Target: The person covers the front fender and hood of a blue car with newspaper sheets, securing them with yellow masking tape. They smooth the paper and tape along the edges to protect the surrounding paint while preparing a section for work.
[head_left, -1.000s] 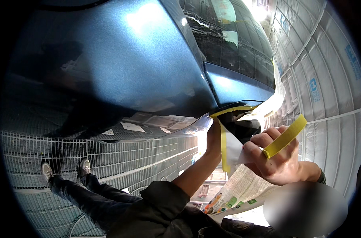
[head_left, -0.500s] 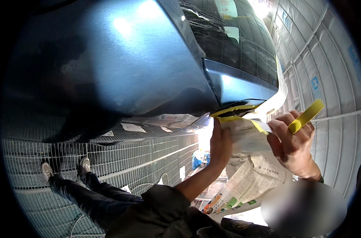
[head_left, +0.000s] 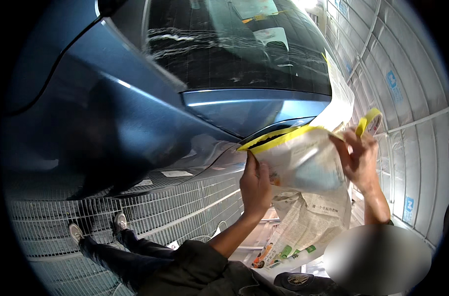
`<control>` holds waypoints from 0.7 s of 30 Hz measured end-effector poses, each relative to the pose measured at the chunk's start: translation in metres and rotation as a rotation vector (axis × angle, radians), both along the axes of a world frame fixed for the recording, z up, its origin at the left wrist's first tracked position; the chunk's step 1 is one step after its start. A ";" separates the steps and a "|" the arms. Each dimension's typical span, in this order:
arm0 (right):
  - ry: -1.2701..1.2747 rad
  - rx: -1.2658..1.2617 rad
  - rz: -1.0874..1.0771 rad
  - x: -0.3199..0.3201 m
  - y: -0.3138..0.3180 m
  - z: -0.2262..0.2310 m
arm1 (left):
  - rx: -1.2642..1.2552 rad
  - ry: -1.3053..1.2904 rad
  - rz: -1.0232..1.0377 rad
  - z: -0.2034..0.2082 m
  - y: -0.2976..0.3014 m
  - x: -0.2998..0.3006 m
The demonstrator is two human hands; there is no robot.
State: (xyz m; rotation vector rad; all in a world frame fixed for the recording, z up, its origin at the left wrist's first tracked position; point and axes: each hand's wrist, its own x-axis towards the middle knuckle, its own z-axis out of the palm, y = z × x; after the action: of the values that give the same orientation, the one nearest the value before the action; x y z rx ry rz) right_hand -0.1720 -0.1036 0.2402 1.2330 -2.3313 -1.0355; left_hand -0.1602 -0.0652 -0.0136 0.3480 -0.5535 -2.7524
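Paper sheet [head_left: 308, 165] w/ yellow tape [head_left: 301, 132] along its top edge is hanging just below the blue car's [head_left: 195, 116] body panel. L hand [head_left: 255, 186] is pinching one corner right by the car; R hand [head_left: 360, 160] is gripping the other end farther along the car, w/ a tape roll [head_left: 363, 126] poking up by its fingers. Newspaper's [head_left: 308, 214] hanging lower, below the car's edge.

Dark characters [head_left: 325, 208] mark the newspaper [head_left: 294, 228], blue logos [head_left: 393, 83] the pale wall [head_left: 413, 148]
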 end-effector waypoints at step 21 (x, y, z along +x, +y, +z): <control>-0.266 -0.301 -0.083 -0.049 0.041 0.018 | 0.240 -0.259 -0.028 -0.025 -0.006 -0.032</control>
State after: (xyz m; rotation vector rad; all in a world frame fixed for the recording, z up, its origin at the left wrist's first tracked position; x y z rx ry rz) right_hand -0.2210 -0.0622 0.2583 1.2242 -2.6362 -0.5391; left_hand -0.1925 -0.0708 -0.0387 0.7660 -0.2873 -2.8245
